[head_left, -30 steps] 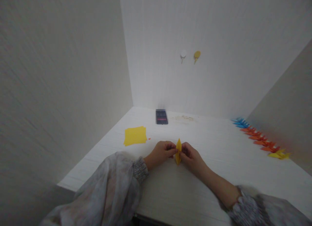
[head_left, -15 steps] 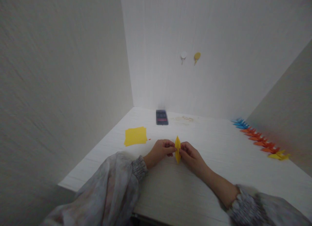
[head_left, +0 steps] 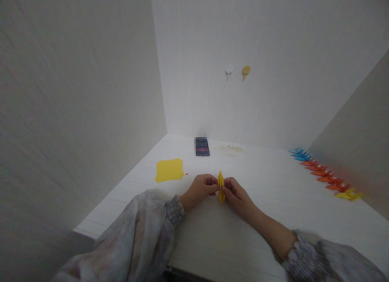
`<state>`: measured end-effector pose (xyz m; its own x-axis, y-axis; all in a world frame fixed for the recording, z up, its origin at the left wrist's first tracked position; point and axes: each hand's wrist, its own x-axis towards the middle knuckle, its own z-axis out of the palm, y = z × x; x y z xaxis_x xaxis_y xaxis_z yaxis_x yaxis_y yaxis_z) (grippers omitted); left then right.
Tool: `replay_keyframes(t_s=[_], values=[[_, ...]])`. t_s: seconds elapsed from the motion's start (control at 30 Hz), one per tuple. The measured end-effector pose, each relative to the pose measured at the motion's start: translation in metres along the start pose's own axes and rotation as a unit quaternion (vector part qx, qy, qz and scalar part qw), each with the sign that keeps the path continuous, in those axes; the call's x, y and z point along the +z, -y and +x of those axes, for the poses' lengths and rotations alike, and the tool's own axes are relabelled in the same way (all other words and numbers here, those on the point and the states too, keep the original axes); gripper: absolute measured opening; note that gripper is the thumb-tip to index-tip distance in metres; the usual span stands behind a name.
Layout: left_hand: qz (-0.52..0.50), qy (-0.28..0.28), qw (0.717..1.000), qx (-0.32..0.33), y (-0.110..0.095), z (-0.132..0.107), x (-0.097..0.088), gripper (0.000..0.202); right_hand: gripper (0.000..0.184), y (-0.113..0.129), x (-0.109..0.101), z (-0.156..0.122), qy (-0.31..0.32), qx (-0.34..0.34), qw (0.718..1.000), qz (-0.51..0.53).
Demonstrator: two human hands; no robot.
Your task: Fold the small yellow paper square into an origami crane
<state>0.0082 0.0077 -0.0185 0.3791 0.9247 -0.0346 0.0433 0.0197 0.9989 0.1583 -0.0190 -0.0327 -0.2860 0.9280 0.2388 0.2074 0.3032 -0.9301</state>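
Observation:
Between my two hands a folded piece of yellow paper stands upright, narrow and pointed at its top. The fingertips of my left hand pinch it from the left. From the right, the thumb and fingers of my right hand grip it too. Left of my hands lies a stack of yellow paper sheets, its edges slightly uneven. A tiny orange scrap rests just beside the stack.
Folded paper birds stand in a row along the right wall: blue ones, orange ones, then a yellow one nearest me. A dark blurred object lies by the back wall. Two hooks hang on that wall.
The folded yellow paper has tilted slightly, its top shifting a little left. My right thumb has moved slightly left across it. Both hands keep hold.

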Motion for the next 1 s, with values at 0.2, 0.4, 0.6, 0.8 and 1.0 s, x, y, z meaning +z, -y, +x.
replay_keyframes(t_s=[0.2,0.4,0.6,0.8,1.0], values=[[0.014,0.000,1.000,0.002,0.000,-0.001,0.000,0.013,0.011,0.000,-0.001,-0.002,0.005,0.001,0.999,-0.053],[0.021,-0.020,0.999,0.014,0.001,-0.001,0.001,0.013,0.013,0.003,-0.002,0.000,0.002,-0.003,0.998,-0.064],[0.010,-0.002,1.000,0.005,-0.002,-0.003,0.001,0.015,0.014,0.009,0.000,-0.001,-0.021,0.009,0.997,-0.071],[-0.009,0.009,1.000,0.020,-0.005,-0.004,0.001,0.015,0.016,0.014,-0.001,-0.001,-0.044,0.007,0.996,-0.083],[-0.024,0.021,0.999,0.016,-0.006,-0.004,0.001,0.017,0.015,0.015,0.000,-0.002,-0.044,0.010,0.995,-0.090]])
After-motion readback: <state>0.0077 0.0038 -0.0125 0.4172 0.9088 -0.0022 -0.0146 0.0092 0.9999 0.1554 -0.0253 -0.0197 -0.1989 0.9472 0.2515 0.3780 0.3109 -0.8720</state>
